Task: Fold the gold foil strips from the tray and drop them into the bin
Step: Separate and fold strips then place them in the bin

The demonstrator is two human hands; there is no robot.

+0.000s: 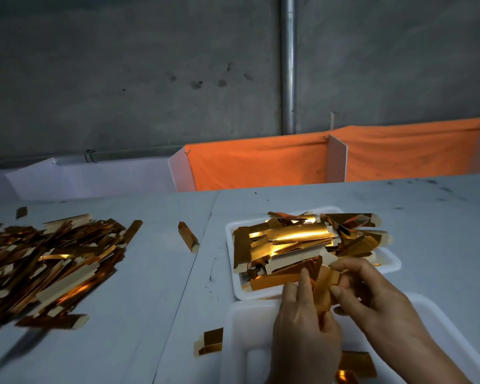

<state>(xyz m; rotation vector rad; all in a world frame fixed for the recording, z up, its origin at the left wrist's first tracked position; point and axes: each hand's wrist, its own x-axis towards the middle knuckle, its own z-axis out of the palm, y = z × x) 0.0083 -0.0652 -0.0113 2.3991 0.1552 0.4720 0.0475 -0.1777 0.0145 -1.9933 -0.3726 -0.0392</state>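
Observation:
A white foam tray [393,262] right of centre holds a heap of flat gold foil strips [297,238]. Just in front of it, both my hands work on one gold strip [324,290]. My left hand [305,325] pinches its near end with thumb and fingers. My right hand [372,297] pinches its far end from the right. The strip stands bent between them, above the gap between the two trays. The orange cloth bin [261,162] stands behind the table's far edge.
A second white tray [241,328] lies nearest me with a few gold pieces [356,364]. A big pile of folded strips [47,264] covers the table's left side. Loose folded pieces lie at centre [188,236] and by the near tray [209,342]. A white bin [94,176] stands far left.

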